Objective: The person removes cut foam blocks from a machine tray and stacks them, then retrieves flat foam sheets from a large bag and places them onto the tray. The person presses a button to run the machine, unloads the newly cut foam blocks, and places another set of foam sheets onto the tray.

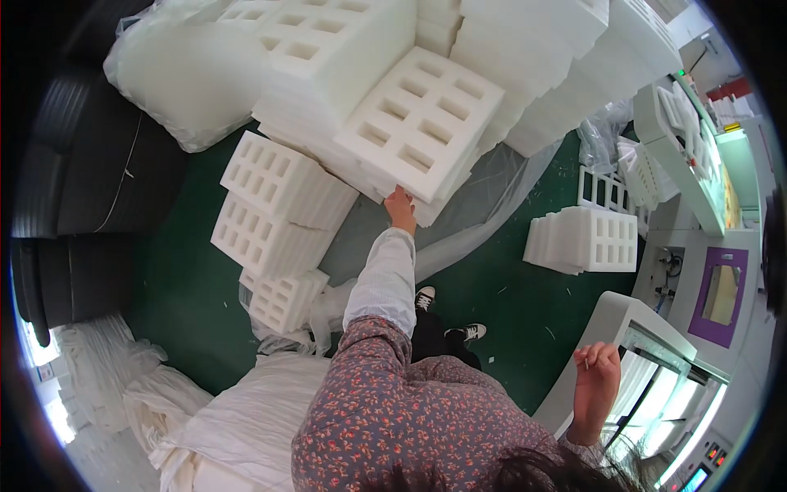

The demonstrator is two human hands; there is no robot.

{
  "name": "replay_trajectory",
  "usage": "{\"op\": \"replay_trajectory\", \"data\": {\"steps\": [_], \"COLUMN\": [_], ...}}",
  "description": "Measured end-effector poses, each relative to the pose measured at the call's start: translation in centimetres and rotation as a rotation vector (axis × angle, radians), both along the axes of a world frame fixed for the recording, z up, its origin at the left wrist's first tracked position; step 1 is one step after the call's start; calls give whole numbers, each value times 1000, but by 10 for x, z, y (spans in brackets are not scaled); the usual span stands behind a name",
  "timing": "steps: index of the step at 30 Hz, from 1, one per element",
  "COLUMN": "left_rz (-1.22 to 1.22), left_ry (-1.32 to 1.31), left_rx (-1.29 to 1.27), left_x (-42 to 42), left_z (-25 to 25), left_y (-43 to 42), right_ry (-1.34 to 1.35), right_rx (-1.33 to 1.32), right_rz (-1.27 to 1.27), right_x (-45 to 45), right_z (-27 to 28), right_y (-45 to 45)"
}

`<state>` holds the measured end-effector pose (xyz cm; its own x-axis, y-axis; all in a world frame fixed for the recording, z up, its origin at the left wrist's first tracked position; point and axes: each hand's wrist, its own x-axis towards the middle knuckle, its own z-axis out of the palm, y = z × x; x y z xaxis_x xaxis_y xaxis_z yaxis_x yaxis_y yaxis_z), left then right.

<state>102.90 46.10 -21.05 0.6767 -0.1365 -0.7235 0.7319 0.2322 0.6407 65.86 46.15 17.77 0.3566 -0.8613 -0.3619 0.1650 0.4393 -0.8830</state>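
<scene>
My left hand (401,208) reaches forward, its fingers closed at the near edge of a white foam sheet (422,121) with rows of rectangular cut-outs. This sheet tops a tall stack; the fingertips are partly hidden at its edge. My right hand (597,384) is raised at the lower right, beside a white machine (611,316) with a glass front. Its fingers are curled in, and whether something small is between them I cannot make out.
More white foam stacks (266,205) stand at left, and another foam stack (586,239) sits on the green floor (184,279) at right. Clear plastic film (484,221) lies around the main pile. Black rolls (90,164) line the left; white cloth (246,402) lies near me.
</scene>
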Motion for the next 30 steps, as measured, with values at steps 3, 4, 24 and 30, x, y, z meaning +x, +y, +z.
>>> {"op": "replay_trajectory", "data": {"steps": [3, 4, 24, 30], "left_rz": [-35, -47, -318, -273], "left_ry": [41, 55, 124, 176], "left_rx": [-93, -124, -491, -489], "left_x": [-1, -1, 19, 15], "left_z": [19, 23, 13, 11], "left_y": [5, 8, 23, 21], "right_ry": [-4, -4, 38, 46], "right_rx": [7, 10, 31, 54], "right_rz": [26, 34, 44, 36], "right_x": [6, 8, 17, 14], "right_z": [-2, -3, -9, -15], "right_y": [0, 1, 12, 16]}}
